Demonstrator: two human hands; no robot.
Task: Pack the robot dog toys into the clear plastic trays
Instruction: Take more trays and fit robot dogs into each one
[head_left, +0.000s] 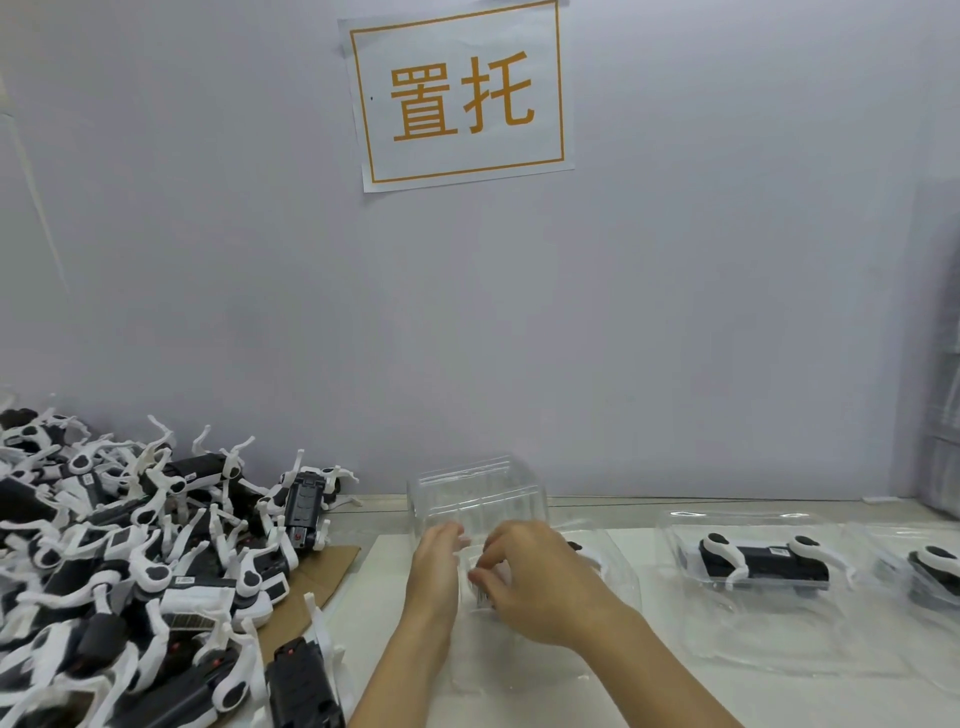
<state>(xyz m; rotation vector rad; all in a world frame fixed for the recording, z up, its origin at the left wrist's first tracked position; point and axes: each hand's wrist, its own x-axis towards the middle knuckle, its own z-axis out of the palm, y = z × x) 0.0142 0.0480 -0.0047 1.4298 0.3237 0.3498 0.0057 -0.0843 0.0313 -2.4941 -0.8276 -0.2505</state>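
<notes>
Reaching in from the bottom centre, both hands work at a clear plastic tray in the middle of the frame. The left hand lies flat, fingers straight, against the tray's left side, likely to steady it. The right hand curls its fingers over something inside; what it pinches is hidden, though a robot dog toy peeks out just beyond it. At lower left, a heap of unpacked toys lies within reach. At right, a packed toy sits in its tray, long axis running left to right across the worktop.
</notes>
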